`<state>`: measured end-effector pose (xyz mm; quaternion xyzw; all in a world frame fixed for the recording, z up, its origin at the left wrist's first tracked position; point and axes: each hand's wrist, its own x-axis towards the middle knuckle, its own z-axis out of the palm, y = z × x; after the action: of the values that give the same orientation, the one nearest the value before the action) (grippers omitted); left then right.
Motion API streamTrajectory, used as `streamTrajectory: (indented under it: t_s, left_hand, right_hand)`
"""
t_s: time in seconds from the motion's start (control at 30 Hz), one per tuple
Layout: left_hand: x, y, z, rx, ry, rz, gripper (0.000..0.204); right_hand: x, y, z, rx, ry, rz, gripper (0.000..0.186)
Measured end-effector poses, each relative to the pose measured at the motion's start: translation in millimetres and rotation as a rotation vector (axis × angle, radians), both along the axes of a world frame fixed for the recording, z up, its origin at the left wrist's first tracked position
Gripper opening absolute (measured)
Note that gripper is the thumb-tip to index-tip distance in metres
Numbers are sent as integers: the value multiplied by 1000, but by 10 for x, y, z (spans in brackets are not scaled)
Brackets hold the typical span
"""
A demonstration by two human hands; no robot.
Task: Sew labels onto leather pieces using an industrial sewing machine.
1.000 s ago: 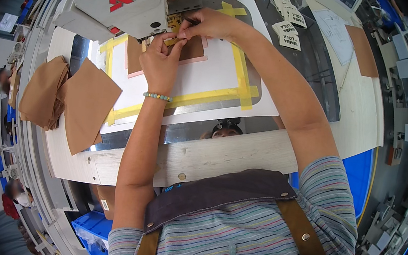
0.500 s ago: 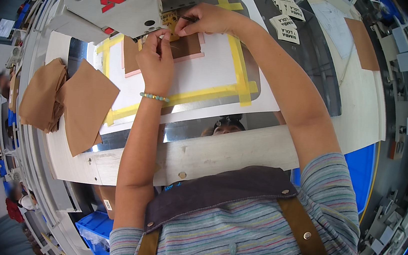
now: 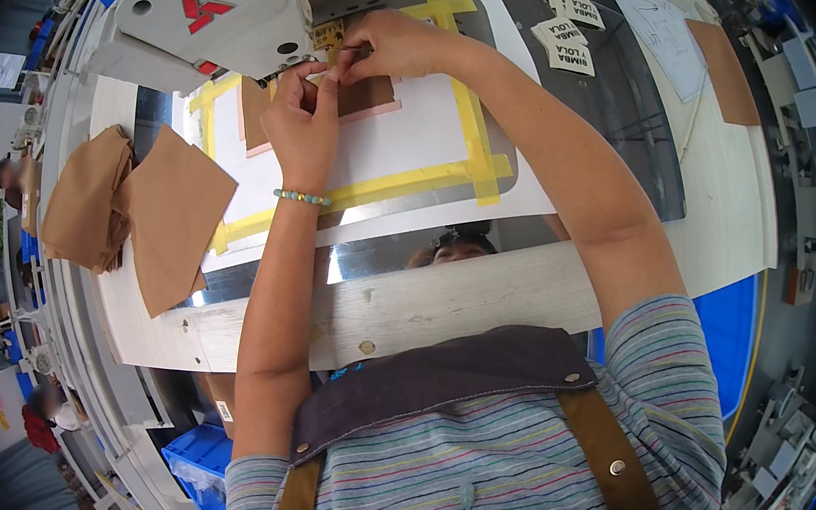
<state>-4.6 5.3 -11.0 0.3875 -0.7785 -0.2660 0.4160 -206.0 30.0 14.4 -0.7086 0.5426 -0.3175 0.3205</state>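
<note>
Both my hands meet close to the needle area of a white sewing machine (image 3: 193,24). My left hand (image 3: 304,127), with a beaded bracelet at its wrist, has thumb and fingers pinched together; what lies between them is too small to make out. My right hand (image 3: 392,44) is closed on a thin dark tool (image 3: 355,50), mostly hidden by the fingers. Beneath the hands lies a brown piece of material (image 3: 368,97) bordered by pink strips. It rests on a white sheet (image 3: 411,140) framed with yellow tape (image 3: 397,175).
Brown cut pieces (image 3: 181,214) lie left of the sheet, beside a bundled brown stack (image 3: 84,203). Printed labels (image 3: 565,46) sit on a dark plate at the far right, near a drawing on paper (image 3: 661,44) and another brown piece (image 3: 722,74). Blue bins (image 3: 203,463) stand below the table.
The view has shifted slightly. My right hand has come a little nearer to the left hand, its fingertips now almost touching the left ones. The brown piece stays beneath them.
</note>
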Motion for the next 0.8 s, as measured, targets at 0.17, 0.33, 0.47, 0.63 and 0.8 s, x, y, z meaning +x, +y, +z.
streamTrajectory:
  t_s: [0.17,0.33,0.47,0.63,0.8]
  left_hand:
    - [-7,35,12,69,-27,27,16]
    - [13,-4,-21,56,-86,55,14]
    - [-9,-72,-60,21,-128,89,13]
    - [-34,-108,-56,3,-132,120,12]
    - [-93,-129,-75,-37,-126,169,14]
  right_hand:
    - [-14,-47,-124,-278,128,-47,14]
    - [33,-49,-174,-414,208,-39,15]
    - [9,-100,-253,-411,218,-138,16]
    - [-1,-186,-318,-390,259,-332,23]
    - [80,-131,-333,-386,287,-377,25]
